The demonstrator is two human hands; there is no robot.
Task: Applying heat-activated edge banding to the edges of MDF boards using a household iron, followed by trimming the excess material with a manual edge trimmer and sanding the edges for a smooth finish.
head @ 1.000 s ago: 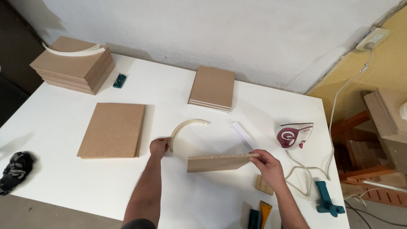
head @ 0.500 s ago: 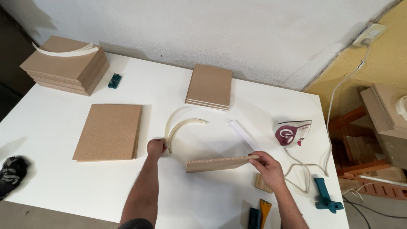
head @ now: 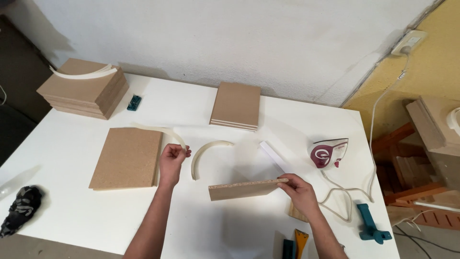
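White counter under a pale wall, a yellow corner off to the right. The right hand stands a chipboard panel on edge near the front of the counter, fingers closed on its right end. The raw top edge shows bare, so no banding looks stuck to it yet. The left hand pinches the end of a cream edging strip, which arcs up and left over the flat panel beside it. A second curled strip lies loose between the hands, and a straight white strip sits just behind the upright panel. Counting boards: one upright, one flat, a short stack at the back, a taller stack at far left with more strip on top. One iron waits on the right, cord trailing, and a scraper sits at the front edge
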